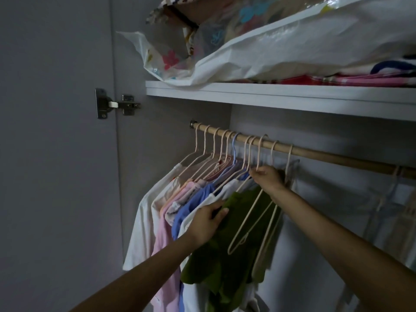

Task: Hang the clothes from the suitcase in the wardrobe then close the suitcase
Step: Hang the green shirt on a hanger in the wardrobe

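Observation:
A wooden wardrobe rail [315,154] carries several pale hangers with white, pink and blue garments bunched at its left end. A green garment [216,253] hangs among them. My left hand [208,221] grips the green garment's upper edge beside a white shirt [144,217]. My right hand [267,177] pinches the neck of a hanger just below the rail. Two empty pale hangers [249,224] dangle under my right wrist. The suitcase is out of view.
A white shelf [281,97] runs above the rail, loaded with a big white plastic bag [292,46] and folded fabrics. The open wardrobe door with its metal hinge [117,104] stands at the left. More pale clothes [394,210] hang at the rail's far right.

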